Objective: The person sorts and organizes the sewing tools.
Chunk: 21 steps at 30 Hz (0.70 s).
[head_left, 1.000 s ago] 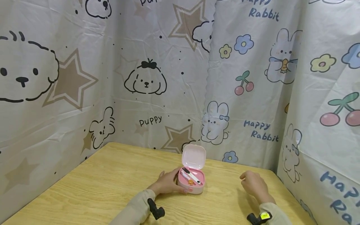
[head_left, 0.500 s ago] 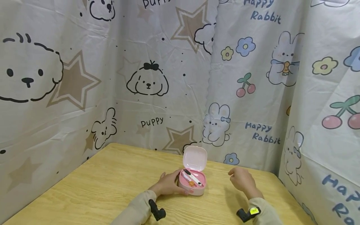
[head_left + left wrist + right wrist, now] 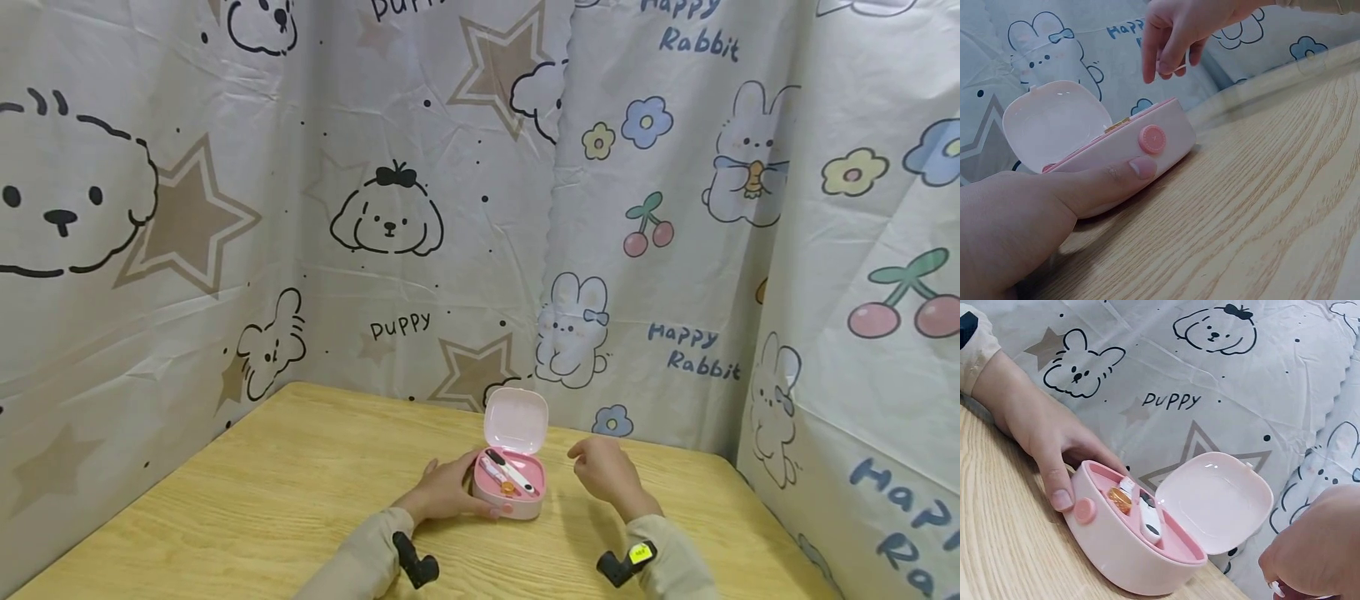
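A small pink case (image 3: pixel 507 505) with its lid (image 3: pixel 516 420) raised stands on the table. My left hand (image 3: pixel 444 488) grips its left side, thumb along the front by the round pink button (image 3: pixel 1152 139). Inside lie a slim black-and-white stick (image 3: pixel 1149 520), an amber-coloured piece (image 3: pixel 1119 500) and a pink-and-white item (image 3: pixel 491 469). Right of the case, above the table, my right hand (image 3: pixel 604 472) pinches a thin white piece (image 3: pixel 1277 589). Most of that piece is hidden by the fingers, and I cannot tell its kind.
The wooden table (image 3: pixel 315 467) reaches back to printed curtains (image 3: pixel 390 275) that hang behind it and on both sides. The raised lid stands at the back of the case, near the rear curtain. Black wrist cameras (image 3: pixel 415 560) sit on both sleeves.
My right hand has moved left across the table, closer to the case. My left hand keeps its grip, and the case and its contents have stayed where they were.
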{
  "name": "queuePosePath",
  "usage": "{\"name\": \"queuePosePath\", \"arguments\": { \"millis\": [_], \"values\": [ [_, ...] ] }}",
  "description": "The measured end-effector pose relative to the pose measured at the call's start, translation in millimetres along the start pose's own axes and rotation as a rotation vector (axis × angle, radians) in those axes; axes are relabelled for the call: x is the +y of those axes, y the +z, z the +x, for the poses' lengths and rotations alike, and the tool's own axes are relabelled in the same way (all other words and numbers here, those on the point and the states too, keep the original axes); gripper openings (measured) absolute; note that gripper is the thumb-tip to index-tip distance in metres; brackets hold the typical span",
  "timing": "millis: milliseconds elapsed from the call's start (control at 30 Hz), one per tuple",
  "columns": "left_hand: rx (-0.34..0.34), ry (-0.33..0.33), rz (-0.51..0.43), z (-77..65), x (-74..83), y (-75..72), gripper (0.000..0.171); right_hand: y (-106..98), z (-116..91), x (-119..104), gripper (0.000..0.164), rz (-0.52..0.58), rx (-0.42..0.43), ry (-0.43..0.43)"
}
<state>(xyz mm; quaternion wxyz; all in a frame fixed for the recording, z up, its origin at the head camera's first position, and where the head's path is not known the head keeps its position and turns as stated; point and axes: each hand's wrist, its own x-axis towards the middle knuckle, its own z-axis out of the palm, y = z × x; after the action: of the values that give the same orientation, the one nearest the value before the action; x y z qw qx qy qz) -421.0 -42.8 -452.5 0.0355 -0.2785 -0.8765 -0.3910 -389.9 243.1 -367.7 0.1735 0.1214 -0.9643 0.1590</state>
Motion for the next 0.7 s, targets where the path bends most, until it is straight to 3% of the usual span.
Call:
{"name": "queuePosePath", "arguments": {
  "millis": [333,700],
  "values": [
    [0.010,0.012,0.005,-0.1,1.5,-0.6,0.111,13.1,15.0,-25.0,0.022,-0.007,-0.030,-0.067],
    [0.010,0.006,0.021,0.2,-1.2,-0.3,0.110,32.4,24.9,-44.5,0.020,0.083,-0.092,-0.097]
  ]
}}
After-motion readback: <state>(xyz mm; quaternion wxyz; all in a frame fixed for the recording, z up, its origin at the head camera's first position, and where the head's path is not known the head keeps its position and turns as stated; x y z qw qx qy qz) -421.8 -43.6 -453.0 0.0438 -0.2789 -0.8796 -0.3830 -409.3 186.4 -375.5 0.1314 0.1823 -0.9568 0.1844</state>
